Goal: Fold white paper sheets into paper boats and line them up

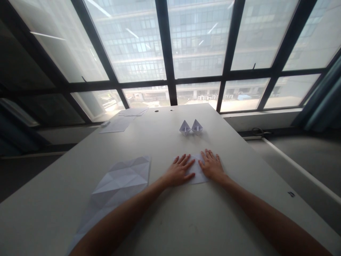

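A small folded sheet of white paper [198,172] lies flat on the white table in front of me. My left hand [179,170] rests on its left part, palm down with fingers spread. On the right part lies my right hand [212,165], also flat, its fingers stretched away from me. Both hands cover much of the sheet, so its full outline is hidden. Just beyond them stand two folded paper boats [185,128], side by side with pointed peaks. Left of my left forearm is a larger creased sheet of paper [121,181], partly covered by that arm.
Flat sheets of paper [117,124] lie at the table's far left. A small dark mark or piece [291,194] is near the right edge of the white table [170,220]. Large windows [197,39] rise behind the far end; a cable [261,132] lies beyond the right side.
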Available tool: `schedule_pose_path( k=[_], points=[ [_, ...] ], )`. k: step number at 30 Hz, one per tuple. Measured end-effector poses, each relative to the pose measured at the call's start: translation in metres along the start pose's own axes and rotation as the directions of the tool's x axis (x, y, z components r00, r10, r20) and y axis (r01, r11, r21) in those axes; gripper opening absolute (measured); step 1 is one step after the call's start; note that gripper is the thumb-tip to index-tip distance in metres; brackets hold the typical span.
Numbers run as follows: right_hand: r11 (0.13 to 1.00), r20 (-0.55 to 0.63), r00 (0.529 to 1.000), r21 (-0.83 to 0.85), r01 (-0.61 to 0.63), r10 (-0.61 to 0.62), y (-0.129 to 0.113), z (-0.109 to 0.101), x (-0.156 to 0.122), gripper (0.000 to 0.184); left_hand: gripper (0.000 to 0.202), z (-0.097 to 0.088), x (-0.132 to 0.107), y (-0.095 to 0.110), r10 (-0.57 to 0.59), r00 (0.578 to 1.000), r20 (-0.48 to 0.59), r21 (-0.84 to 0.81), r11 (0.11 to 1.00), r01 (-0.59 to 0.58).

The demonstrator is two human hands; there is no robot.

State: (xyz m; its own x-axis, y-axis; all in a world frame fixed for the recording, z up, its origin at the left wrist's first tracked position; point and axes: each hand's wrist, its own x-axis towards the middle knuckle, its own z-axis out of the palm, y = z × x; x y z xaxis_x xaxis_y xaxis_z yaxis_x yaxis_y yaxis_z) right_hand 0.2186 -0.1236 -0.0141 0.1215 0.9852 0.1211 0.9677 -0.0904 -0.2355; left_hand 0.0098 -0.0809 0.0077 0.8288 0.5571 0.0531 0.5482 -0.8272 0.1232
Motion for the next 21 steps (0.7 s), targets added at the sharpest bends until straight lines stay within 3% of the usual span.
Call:
schedule_pose_path(
  k=[5,10,13,17,21],
  points=[
    [0.996,-0.094,0.995,0.079,0.034,-0.027,0.011,0.001,0.005,0.050,0.063,0.001,0.002,-0.004,0.021,1.000,-0.018,-0.058,0.998,-0.022],
    [0.982,-0.156,0.981,0.130,0.135,-0.115,0.015,-0.001,0.006,0.040,0.044,-0.003,0.004,-0.008,0.217,0.972,-0.085,-0.241,0.943,-0.231],
    [0.966,-0.179,0.964,0.131,0.222,-0.197,0.013,-0.007,0.004,0.036,0.034,-0.004,0.005,-0.007,0.275,0.950,-0.151,-0.337,0.889,-0.311],
    [0.954,-0.191,0.948,0.115,0.277,-0.253,0.008,-0.015,0.000,0.033,0.036,-0.003,0.005,-0.007,0.289,0.939,-0.184,-0.409,0.846,-0.341],
    [0.976,-0.187,0.963,0.063,0.210,-0.195,0.003,-0.019,-0.003,0.031,0.037,-0.004,0.003,-0.004,0.227,0.954,-0.195,-0.416,0.862,-0.290]
  ],
)
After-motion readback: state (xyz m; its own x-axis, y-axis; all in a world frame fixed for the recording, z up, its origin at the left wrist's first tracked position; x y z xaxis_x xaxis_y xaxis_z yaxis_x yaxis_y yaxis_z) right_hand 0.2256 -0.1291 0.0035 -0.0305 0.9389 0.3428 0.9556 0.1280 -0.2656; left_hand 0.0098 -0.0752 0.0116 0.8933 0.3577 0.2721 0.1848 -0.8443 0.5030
